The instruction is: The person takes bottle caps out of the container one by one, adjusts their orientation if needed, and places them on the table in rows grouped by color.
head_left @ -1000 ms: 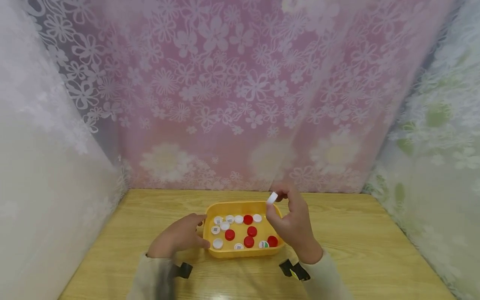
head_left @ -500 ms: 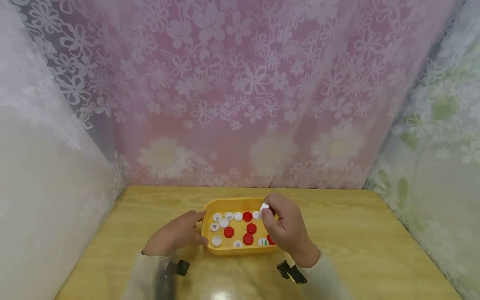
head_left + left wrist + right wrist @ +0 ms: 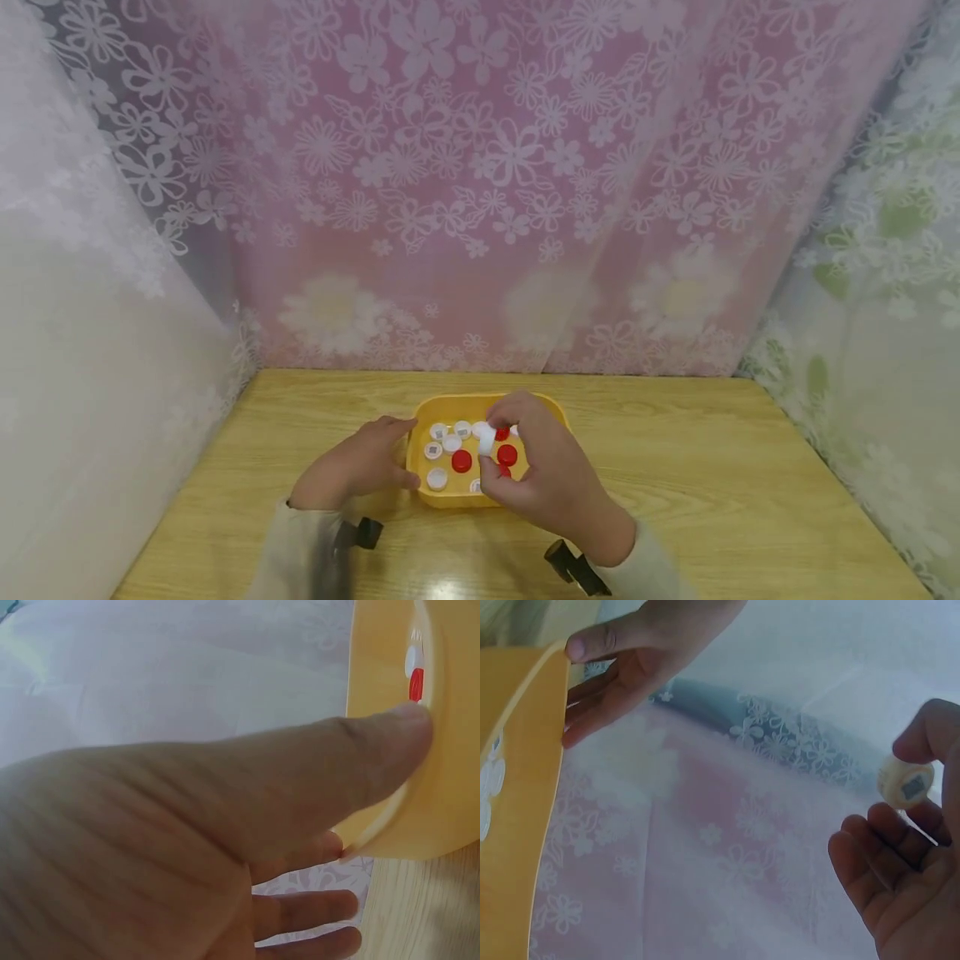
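Note:
Thumb and index finger of my right hand (image 3: 551, 467) pinch a white bottle cap (image 3: 487, 440) above a yellow plastic tray (image 3: 453, 502). In the right wrist view a small dark square code shows on the face of the pinched bottle cap (image 3: 909, 784), and the other fingers are bent loosely. At the tray's left end, my left hand (image 3: 352, 467) touches the rim, thumb near the front corner and index finger farther back. The left wrist view shows its thumb (image 3: 375, 750) on the rim and other fingers extended. My right hand hides the tray's right part.
Several white caps (image 3: 437, 479) and red caps (image 3: 461, 461) lie loose inside the tray. The tray stands on a light wooden table (image 3: 712, 483). A pink flowered curtain (image 3: 450, 208) hangs behind, with pale cloth walls on both sides.
My right hand has moved left with the white bottle cap, from the tray's right end to over its middle. The left hand has stayed at the left end.

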`<move>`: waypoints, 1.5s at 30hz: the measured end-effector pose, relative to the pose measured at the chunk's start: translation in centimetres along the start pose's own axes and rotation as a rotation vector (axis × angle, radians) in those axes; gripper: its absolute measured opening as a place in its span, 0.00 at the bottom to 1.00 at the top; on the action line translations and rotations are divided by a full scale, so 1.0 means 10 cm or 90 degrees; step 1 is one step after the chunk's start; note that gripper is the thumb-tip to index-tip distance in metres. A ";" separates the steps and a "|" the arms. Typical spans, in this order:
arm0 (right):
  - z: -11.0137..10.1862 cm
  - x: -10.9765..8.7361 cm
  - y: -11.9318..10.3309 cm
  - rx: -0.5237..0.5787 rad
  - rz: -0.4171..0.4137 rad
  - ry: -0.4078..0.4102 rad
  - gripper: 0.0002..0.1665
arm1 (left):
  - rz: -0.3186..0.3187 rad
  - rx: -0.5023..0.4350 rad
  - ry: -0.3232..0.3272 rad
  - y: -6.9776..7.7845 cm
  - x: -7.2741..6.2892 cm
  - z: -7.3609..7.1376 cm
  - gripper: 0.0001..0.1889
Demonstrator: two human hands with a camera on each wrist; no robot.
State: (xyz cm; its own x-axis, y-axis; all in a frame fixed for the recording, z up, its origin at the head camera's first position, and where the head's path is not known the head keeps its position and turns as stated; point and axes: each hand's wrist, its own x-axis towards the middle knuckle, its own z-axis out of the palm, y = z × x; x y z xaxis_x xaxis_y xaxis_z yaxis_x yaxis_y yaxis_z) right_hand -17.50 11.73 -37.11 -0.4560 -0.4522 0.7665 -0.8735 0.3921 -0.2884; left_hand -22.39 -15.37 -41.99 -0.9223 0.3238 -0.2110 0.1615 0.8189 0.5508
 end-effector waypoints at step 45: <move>0.99 -0.35 -0.11 -0.179 -0.026 -0.589 0.07 | -0.006 0.018 -0.035 0.00 -0.04 -0.01 0.45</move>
State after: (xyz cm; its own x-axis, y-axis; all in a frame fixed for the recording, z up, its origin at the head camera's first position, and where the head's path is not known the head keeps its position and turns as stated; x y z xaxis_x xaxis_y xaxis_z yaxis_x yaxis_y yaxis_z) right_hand -16.60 4.89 -45.17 -0.4844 -0.8747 -0.0162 -0.8741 0.4847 -0.0313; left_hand -22.06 -15.56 -41.84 -0.9035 0.3407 -0.2602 0.1631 0.8345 0.5263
